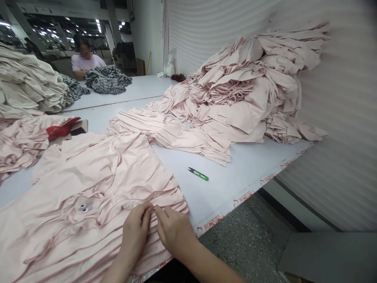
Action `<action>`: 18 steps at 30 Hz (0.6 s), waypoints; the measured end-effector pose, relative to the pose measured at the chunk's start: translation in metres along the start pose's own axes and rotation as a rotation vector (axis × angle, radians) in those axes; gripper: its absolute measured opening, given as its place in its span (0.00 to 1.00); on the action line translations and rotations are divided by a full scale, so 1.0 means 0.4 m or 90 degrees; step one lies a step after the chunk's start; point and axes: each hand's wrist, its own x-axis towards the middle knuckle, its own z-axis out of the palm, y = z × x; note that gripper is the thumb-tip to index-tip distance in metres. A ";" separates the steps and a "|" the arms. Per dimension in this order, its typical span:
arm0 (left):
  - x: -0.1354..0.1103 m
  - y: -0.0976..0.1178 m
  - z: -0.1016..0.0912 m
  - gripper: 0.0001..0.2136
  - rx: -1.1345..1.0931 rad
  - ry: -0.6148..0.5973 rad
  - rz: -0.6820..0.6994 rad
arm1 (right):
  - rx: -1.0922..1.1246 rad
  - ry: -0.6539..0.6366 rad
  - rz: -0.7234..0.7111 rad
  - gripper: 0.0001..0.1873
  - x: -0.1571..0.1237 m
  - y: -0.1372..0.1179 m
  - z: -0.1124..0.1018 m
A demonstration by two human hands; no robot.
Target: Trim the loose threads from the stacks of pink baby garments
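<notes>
Layered pink shirts (118, 169) lie spread over the near part of the table. Above their right edge, my left hand (136, 226) is closed, thumb and forefinger pinching the pink cloth. Fingertip to fingertip with it, my right hand (174, 228) is closed too. Something tiny and shiny shows between the fingertips, too small to name. A round label or opening with two dark dots (83, 206) sits among folds left of my hands. Green-handled thread snips (198, 173) lie on the table beyond my right hand.
A tall heap of pink garments (235, 90) leans by the pale draped wall. Cream garments (26, 82), a red object (61, 129) and a dark striped bundle (107, 79) lie at the left. Behind the bundle sits a person (88, 63). The table edge (225, 214) runs diagonally at right.
</notes>
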 end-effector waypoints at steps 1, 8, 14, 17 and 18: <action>-0.006 -0.003 0.005 0.13 0.034 0.016 0.035 | -0.024 -0.023 0.005 0.25 0.014 -0.006 0.009; 0.049 0.010 -0.019 0.11 0.205 -0.076 0.044 | -0.013 -0.069 -0.106 0.24 -0.007 0.038 -0.056; 0.042 -0.018 -0.059 0.09 0.190 -0.052 0.009 | 0.072 -0.035 -0.062 0.24 -0.030 0.019 -0.066; -0.009 -0.059 -0.114 0.09 0.234 -0.012 0.035 | 0.117 -0.043 -0.085 0.22 -0.033 -0.006 -0.052; -0.021 -0.071 -0.131 0.09 0.215 -0.022 0.031 | 0.127 -0.047 -0.093 0.20 -0.033 -0.014 -0.049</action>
